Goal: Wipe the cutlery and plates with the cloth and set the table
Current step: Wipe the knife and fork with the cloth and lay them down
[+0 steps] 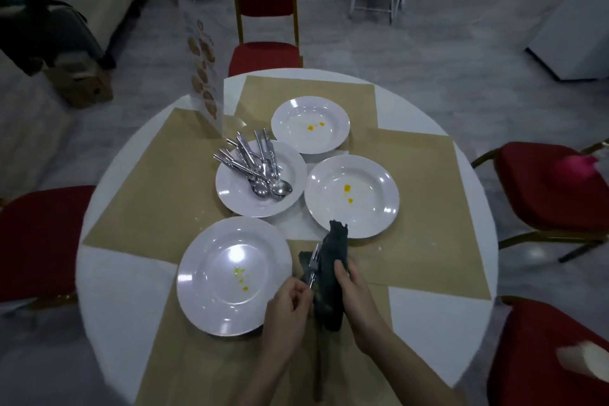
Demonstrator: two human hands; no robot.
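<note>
Wiping has barely begun: the left hand point(290, 303) pinches a fork point(313, 265) by its handle while the right hand point(349, 283) grips the dark cloth point(333, 260) beside it, above the table point(108, 280); three plates point(352, 196) keep yellow smears (visibly unwiped); remaining cutlery point(255, 168) lies heaped on the fourth plate point(237, 194); no place is laid.

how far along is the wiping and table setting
Early on. Nothing looks finished: no place is set. In hand: the left hand holds a fork against the dark cloth gripped by the right hand. Left: the cutlery pile on one plate, three plates with yellow spots, such as the near plate, then setting out.
</note>
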